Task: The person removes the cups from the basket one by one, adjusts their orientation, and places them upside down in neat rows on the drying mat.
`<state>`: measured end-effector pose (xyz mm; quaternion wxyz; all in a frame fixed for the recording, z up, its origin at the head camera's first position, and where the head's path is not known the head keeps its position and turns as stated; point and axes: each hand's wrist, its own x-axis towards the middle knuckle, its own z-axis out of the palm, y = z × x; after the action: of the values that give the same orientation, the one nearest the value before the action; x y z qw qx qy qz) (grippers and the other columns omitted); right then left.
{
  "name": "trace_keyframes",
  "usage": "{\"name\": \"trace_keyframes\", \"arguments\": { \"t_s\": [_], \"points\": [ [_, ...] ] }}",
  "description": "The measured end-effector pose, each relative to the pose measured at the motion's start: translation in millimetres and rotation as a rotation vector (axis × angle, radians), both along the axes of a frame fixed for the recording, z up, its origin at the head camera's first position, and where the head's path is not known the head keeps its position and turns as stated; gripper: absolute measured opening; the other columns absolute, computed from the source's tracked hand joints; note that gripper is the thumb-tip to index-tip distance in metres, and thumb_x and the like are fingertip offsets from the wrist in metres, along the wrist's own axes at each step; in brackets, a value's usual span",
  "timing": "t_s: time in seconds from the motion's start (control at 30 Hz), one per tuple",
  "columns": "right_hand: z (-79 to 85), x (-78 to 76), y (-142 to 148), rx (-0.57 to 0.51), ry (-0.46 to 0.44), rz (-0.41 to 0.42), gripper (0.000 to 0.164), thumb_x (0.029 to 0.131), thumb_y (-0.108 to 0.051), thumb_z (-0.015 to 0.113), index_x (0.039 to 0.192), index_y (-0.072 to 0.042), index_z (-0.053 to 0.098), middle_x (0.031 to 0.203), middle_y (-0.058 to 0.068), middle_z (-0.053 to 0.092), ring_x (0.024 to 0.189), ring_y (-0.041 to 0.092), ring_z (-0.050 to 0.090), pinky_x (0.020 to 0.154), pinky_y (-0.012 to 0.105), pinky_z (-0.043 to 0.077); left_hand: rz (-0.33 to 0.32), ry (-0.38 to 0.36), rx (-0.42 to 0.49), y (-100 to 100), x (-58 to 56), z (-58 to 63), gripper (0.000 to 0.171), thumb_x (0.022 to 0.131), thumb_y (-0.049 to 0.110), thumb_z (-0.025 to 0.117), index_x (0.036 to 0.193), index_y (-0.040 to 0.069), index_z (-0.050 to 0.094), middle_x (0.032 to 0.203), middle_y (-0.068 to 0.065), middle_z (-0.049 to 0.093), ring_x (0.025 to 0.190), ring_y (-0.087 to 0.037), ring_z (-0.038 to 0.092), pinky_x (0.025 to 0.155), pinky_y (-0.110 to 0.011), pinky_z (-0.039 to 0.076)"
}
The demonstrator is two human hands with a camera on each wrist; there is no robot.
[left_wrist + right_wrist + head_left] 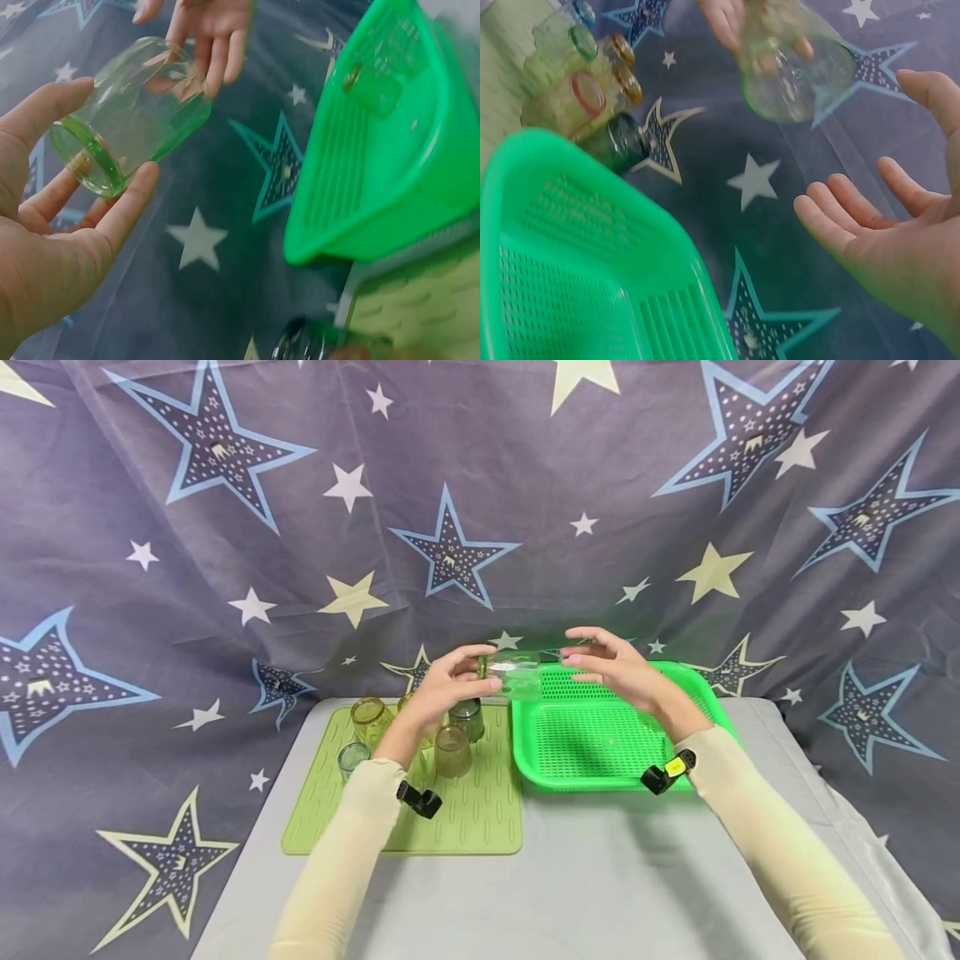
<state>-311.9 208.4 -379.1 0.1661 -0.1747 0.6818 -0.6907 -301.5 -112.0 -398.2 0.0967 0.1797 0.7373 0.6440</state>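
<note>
My left hand (453,681) holds a clear, green-tinted drinking glass (513,674) by its thick base, thumb on one side and fingers on the other. The glass lies sideways in the air, its mouth towards my right hand (611,668). In the left wrist view, the glass (139,112) partly overlaps the right fingers behind it. The right wrist view shows a gap between the glass (795,67) and the right hand (885,217), whose fingers are spread and hold nothing. Below the right hand stands a green perforated basket (528,760).
Several tinted glasses, among them a brown one (453,752) and a dark grey one (467,718), stand on a green ridged mat (480,827) at left. Another glass (375,90) is inside the basket. A star-patterned curtain (480,468) hangs behind the grey table (585,877).
</note>
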Motion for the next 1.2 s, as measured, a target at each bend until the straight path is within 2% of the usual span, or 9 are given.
{"name": "trace_keyframes", "arguments": {
  "t_s": [0.13,0.27,0.4,0.5,0.6,0.77,0.9,1.03,1.2],
  "points": [
    [-0.2,-3.0,14.1,0.035,-0.006,-0.036,0.044,0.102,-0.013,0.062,0.143,-0.019,0.047,0.130,0.002,0.059,0.117,0.013,0.064,0.100,0.032,0.055,0.009,-0.004,-0.043,-23.5,-0.4,-1.3,0.057,0.090,0.017,0.077,0.144,0.016,0.057,0.139,-0.006,0.050,0.132,-0.028,0.048,0.114,-0.050,0.041],
    [-2.2,-6.2,29.0,0.102,-0.011,-0.067,0.044,0.102,-0.018,0.062,0.144,-0.021,0.046,0.128,0.000,0.058,0.115,0.009,0.063,0.100,0.030,0.055,0.015,-0.006,-0.094,-48.4,1.4,-1.0,0.058,0.088,0.017,0.080,0.141,0.017,0.059,0.119,-0.002,0.052,0.105,-0.018,0.052,0.094,-0.036,0.048],
    [-5.3,-9.3,41.0,0.178,-0.013,-0.096,0.049,0.102,-0.023,0.064,0.146,-0.020,0.043,0.131,0.002,0.055,0.115,0.006,0.061,0.101,0.029,0.053,0.011,-0.001,-0.166,-73.1,5.2,-0.4,0.060,0.086,0.016,0.083,0.141,0.014,0.059,0.115,0.000,0.050,0.091,-0.014,0.048,0.078,-0.027,0.046],
    [-6.2,-9.7,49.5,0.230,-0.023,-0.120,0.053,0.101,-0.025,0.065,0.148,-0.018,0.041,0.130,0.003,0.054,0.112,0.004,0.062,0.101,0.030,0.053,0.010,0.018,-0.251,-89.0,8.5,-0.3,0.060,0.084,0.016,0.084,0.140,0.015,0.061,0.130,-0.002,0.055,0.094,-0.016,0.051,0.081,-0.026,0.048],
    [-8.2,-10.0,58.6,0.273,-0.028,-0.130,0.058,0.102,-0.027,0.063,0.151,-0.014,0.036,0.128,0.001,0.054,0.109,0.002,0.062,0.100,0.028,0.054,-0.003,0.035,-0.321,-101.0,12.9,-0.1,0.059,0.082,0.015,0.086,0.136,0.015,0.064,0.131,-0.006,0.060,0.092,-0.018,0.055,0.082,-0.026,0.050],
    [-15.9,-13.7,73.2,0.330,-0.027,-0.142,0.064,0.103,-0.030,0.062,0.156,-0.012,0.032,0.127,-0.006,0.055,0.108,-0.003,0.062,0.096,0.022,0.054,-0.056,0.061,-0.422,-113.7,20.5,1.0,0.059,0.076,0.011,0.089,0.131,0.010,0.066,0.122,-0.012,0.064,0.087,-0.017,0.055,0.080,-0.027,0.050],
    [-21.3,-16.5,82.4,0.373,-0.036,-0.157,0.067,0.102,-0.034,0.063,0.156,-0.011,0.031,0.126,-0.007,0.056,0.107,-0.004,0.062,0.101,0.029,0.054,-0.109,0.080,-0.513,-121.4,23.7,-0.6,0.058,0.074,0.009,0.090,0.128,0.005,0.068,0.120,-0.016,0.065,0.091,-0.021,0.052,0.083,-0.028,0.048],
    [-27.1,-19.3,91.9,0.445,-0.043,-0.179,0.070,0.101,-0.039,0.064,0.156,-0.012,0.031,0.133,-0.002,0.054,0.116,0.005,0.060,0.110,0.042,0.050,-0.153,0.085,-0.607,-128.8,24.5,-2.7,0.056,0.072,0.007,0.090,0.125,0.006,0.070,0.117,-0.017,0.066,0.090,-0.024,0.051,0.081,-0.031,0.046],
    [-35.9,-24.7,104.8,0.517,-0.056,-0.198,0.075,0.101,-0.040,0.063,0.159,-0.010,0.026,0.155,0.020,0.038,0.139,0.037,0.045,0.116,0.057,0.040,-0.181,0.081,-0.710,-136.2,25.2,-6.0,0.058,0.066,0.003,0.090,0.120,0.004,0.072,0.124,-0.016,0.069,0.098,-0.028,0.052,0.084,-0.034,0.046]
  ]
}}
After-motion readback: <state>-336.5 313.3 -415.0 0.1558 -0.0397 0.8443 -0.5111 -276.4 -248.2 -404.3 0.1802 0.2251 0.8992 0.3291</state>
